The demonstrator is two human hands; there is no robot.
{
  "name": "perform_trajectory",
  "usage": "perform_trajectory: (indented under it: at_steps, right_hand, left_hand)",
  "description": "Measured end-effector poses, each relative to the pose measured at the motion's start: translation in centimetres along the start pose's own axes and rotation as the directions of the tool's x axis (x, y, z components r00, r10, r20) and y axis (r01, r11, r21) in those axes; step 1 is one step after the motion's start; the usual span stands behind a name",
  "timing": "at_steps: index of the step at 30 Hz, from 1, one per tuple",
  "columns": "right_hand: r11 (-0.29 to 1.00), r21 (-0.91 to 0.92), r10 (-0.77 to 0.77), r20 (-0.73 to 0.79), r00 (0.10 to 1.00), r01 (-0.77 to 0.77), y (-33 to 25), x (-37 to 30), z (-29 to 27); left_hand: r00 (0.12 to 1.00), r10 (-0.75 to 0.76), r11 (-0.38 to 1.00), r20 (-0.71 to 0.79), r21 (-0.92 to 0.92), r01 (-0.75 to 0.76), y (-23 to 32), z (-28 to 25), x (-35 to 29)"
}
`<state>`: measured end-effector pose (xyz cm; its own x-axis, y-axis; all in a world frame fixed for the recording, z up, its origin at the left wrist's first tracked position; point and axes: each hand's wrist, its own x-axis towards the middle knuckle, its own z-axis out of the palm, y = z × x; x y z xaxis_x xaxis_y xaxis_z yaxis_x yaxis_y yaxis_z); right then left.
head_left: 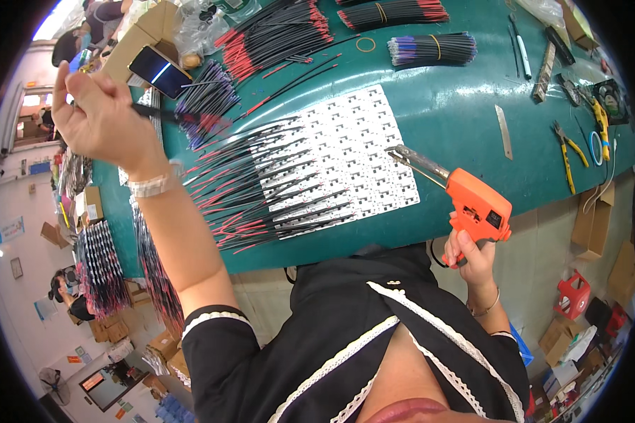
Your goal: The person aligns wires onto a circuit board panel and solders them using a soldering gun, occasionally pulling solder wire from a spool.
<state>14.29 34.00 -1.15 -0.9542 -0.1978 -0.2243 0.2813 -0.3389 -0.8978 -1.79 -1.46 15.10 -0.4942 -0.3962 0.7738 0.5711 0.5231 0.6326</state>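
Observation:
My right hand (470, 255) grips the handle of an orange soldering gun (478, 202). The gun's metal tip is over a white circuit board panel (365, 134) with small black marks. Black wires with red ends (261, 180) lie in rows across the panel's left part and stick out past its edge. Raised at the left, my left hand (99, 116) has its fingers curled. A blurred bunch of black wires with reddish ends (169, 115) reaches out from that hand to the right, above a pile of purple-ended wires (208, 95).
Red-ended wire piles (279, 35) and banded bundles (430, 49) lie at the back of the green table (458, 106). A phone (159, 72) rests against a carton at back left. Yellow-handled cutters (570, 156), a blade (504, 132) and other tools are at right.

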Motion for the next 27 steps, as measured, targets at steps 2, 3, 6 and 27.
perform_trajectory:
  at_steps: [2,3,6,27]
  right_hand:
    - [1.0,-0.001,-0.012,-0.006,1.0,0.012,0.0,0.0,0.1]
    - [1.0,0.007,-0.007,-0.028,1.0,0.007,-0.1,-0.1,0.1]
    - [1.0,0.019,-0.004,-0.021,1.0,0.005,0.0,0.1,0.3]
    - [0.999,0.031,0.015,-0.021,1.0,-0.014,-0.3,0.9,0.7]
  left_hand:
    - [0.968,0.214,0.969,-0.128,-0.097,-0.227,-1.8,1.7,1.5]
    - [0.978,0.187,0.982,-0.095,0.031,-0.185,-3.3,2.2,1.1]
    - [0.924,0.381,0.873,-0.02,0.339,-0.352,-8.6,3.1,-0.3]
    - [0.887,-0.216,0.969,0.408,0.2,0.144,-6.3,7.0,-5.9]
